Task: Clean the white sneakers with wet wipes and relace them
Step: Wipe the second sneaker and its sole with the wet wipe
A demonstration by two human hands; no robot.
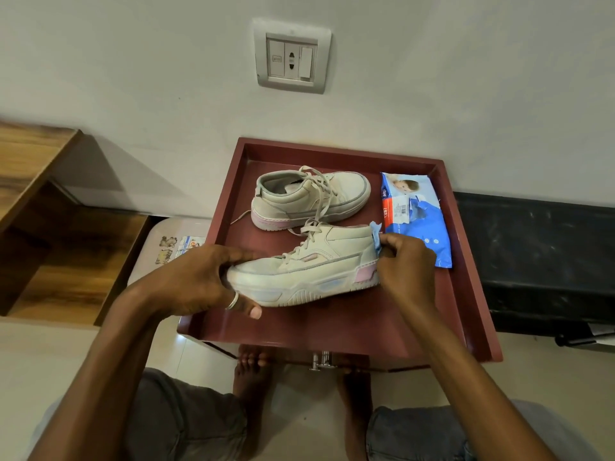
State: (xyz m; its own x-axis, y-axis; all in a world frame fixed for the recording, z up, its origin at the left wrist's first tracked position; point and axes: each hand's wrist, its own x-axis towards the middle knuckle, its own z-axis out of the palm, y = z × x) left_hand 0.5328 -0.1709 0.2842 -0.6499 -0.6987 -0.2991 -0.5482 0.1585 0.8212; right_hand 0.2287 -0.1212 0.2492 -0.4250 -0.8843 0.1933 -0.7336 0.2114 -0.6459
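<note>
A white sneaker point(319, 267) with pink and pale blue sole patches lies on its side over the dark red tray table point(332, 324), toe to the left. My left hand point(203, 281) grips its toe, thumb under the sole. My right hand point(407, 261) pinches a pale blue wet wipe point(376, 234) against the heel. The second white sneaker point(309, 197) stands upright behind it, laces loose. A blue wet wipe pack point(416, 217) lies at the right of the tray.
The tray table has a raised rim and stands against a white wall with a socket plate point(292, 56). A wooden shelf point(40, 207) is at the left, a black surface point(539, 257) at the right. My knees and bare feet are below the table.
</note>
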